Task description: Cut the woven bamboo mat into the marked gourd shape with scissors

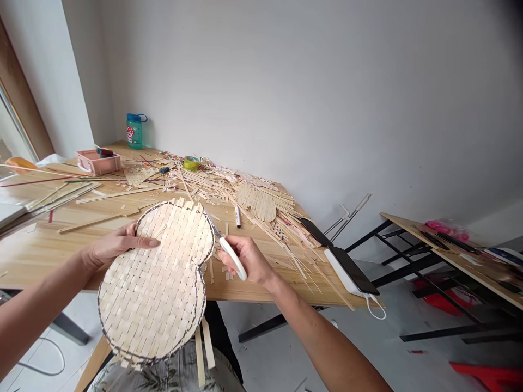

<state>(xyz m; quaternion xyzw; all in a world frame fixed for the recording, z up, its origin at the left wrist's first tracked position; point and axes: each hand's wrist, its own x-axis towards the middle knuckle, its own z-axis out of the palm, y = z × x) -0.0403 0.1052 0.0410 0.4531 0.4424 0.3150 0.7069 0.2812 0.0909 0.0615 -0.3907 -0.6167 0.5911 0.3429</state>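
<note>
Gripping scissors [232,259], right hand [250,259], blades [216,231] at woven mat [151,288].

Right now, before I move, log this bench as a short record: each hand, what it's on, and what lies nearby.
Left hand: resting on the gourd-shaped woven bamboo panel
Right hand: gripping white-handled scissors, blades at the panel's edge
Surface: wooden table
Nearby: marker pen, loose bamboo strips, tape roll, water bottle, pink box
</note>
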